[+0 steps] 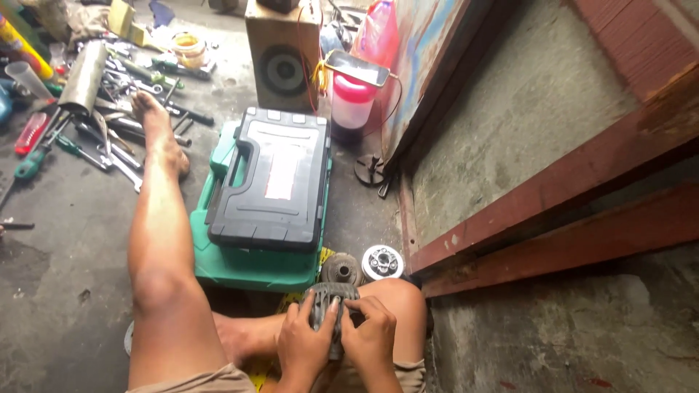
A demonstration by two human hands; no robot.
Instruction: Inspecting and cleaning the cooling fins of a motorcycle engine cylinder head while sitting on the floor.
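Both hands, left hand (304, 342) and right hand (373, 336), clasp a ribbed grey metal engine part (329, 298) by its sides; it looks heavy, rigid, likely greasy.

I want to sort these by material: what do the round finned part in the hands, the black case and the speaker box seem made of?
Round finned part, held by left hand and right hand: probably cast metal, dull dark grey, ribbed. Black case: looks like moulded plastic, matt, with a shaped handle. Speaker box: seemingly bare wood or board, pale brown flat panels.
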